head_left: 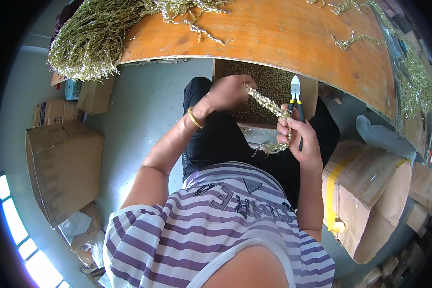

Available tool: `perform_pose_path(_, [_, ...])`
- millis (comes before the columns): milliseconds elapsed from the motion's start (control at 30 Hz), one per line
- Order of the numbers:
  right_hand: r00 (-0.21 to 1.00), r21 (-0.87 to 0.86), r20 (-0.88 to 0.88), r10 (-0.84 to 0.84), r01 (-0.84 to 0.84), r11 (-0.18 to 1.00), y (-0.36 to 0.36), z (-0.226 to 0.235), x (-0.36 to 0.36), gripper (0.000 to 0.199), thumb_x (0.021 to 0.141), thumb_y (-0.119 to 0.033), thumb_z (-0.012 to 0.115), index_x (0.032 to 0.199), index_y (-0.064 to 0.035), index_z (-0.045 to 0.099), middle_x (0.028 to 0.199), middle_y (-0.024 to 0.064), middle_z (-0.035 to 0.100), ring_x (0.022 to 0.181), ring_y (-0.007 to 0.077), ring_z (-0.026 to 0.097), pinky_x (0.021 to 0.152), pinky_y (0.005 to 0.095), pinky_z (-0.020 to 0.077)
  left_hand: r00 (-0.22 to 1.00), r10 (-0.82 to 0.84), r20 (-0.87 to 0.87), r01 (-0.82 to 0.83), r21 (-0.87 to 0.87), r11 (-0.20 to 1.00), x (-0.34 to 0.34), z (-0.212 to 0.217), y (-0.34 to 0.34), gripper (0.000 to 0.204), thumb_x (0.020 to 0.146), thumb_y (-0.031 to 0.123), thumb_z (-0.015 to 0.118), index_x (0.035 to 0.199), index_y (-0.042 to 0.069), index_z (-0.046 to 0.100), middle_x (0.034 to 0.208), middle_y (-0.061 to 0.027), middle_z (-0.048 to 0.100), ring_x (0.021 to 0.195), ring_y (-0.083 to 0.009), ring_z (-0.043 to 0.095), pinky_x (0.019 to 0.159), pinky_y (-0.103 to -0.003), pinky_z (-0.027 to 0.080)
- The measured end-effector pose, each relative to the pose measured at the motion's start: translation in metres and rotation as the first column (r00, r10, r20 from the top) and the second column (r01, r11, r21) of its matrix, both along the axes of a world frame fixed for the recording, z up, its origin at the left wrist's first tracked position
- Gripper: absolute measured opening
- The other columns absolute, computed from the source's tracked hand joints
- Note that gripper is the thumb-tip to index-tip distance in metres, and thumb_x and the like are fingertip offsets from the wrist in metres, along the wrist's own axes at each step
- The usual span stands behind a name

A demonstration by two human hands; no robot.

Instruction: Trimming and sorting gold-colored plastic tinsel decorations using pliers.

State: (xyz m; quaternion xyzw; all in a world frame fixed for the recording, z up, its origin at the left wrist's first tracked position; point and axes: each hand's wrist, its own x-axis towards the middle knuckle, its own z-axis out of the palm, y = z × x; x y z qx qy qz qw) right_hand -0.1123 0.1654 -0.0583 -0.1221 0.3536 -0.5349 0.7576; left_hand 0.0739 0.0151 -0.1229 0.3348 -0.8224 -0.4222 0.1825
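Here we find the left hand point(230, 92) closed around the upper end of a gold sequin strand point(269, 106), just above picture centre at about twelve o'clock. The strand runs down toward four o'clock into the right hand point(300, 139), whose fingers are curled shut on its lower end and on a pair of cutting pliers point(296, 98) with yellow-and-black handles, jaws pointing up toward twelve o'clock. A loop of the strand hangs below the right hand. Behind both hands we note an open cardboard box point(269, 84) filled with gold pieces, tucked under the edge of the orange wooden counter point(283, 33). A large heap of gold strands point(93, 38) lies at ten o'clock on the counter. Cardboard cartons point(65, 168) stand on the floor at nine o'clock.
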Motion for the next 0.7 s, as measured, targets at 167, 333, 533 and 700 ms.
perform_pose_path(167, [0.982, -0.035, -0.175, -0.068, 0.063, 0.997, 0.001, -0.008, -0.03, 0.033, 0.08, -0.012, 0.048, 0.112, -0.0032, 0.044, 0.073, 0.0035, 0.044, 0.066, 0.0113, 0.042, 0.057, 0.024, 0.0358, 0.874, -0.478, 0.089, 0.384, 0.477, 0.791, 0.005, 0.045, -0.003, 0.032, 0.084, 0.029, 0.056, 0.068, 0.002, 0.053, 0.052, -0.0018, 0.053, 0.054, -0.0087, 0.047, 0.051, -0.027, 0.037])
perform_pose_path(333, [0.851, -0.091, -0.511, 0.124, -0.197, 0.976, 0.008, -0.076, -0.044, 0.026, 0.077, -0.012, 0.049, 0.1, 0.0004, 0.05, 0.059, 0.0024, 0.05, 0.052, 0.0121, 0.048, 0.052, 0.0235, 0.038, 0.909, -0.413, -0.053, 0.346, 0.649, 0.677, 0.023, 0.051, 0.006, 0.03, 0.086, 0.035, 0.054, 0.081, 0.006, 0.056, 0.056, 0.0035, 0.05, 0.051, -0.0035, 0.041, 0.045, -0.02, 0.032])
perform_pose_path(533, [0.951, 0.07, -0.277, 0.136, -0.122, 0.99, 0.023, -0.125, -0.014, 0.037, 0.079, -0.013, 0.054, 0.114, -0.0017, 0.046, 0.077, 0.0046, 0.053, 0.066, 0.013, 0.053, 0.059, 0.0258, 0.0444, 0.829, -0.549, 0.102, 0.287, 0.765, 0.576, 0.018, 0.052, 0.011, 0.028, 0.09, 0.026, 0.045, 0.084, 0.001, 0.056, 0.058, -0.0006, 0.053, 0.044, -0.0055, 0.042, 0.039, -0.02, 0.034])
perform_pose_path(700, [0.981, 0.075, -0.168, -0.099, 0.113, 0.991, 0.01, -0.15, -0.017, 0.035, 0.08, -0.012, 0.057, 0.113, -0.0071, 0.048, 0.089, 0.0062, 0.055, 0.081, 0.0161, 0.056, 0.074, 0.0299, 0.0432, 0.885, -0.465, -0.029, 0.271, 0.845, 0.461, -0.007, 0.09, 0.005, 0.027, 0.09, 0.026, 0.047, 0.087, 0.001, 0.056, 0.055, 0.0016, 0.047, 0.04, -0.0028, 0.034, 0.034, -0.018, 0.025])
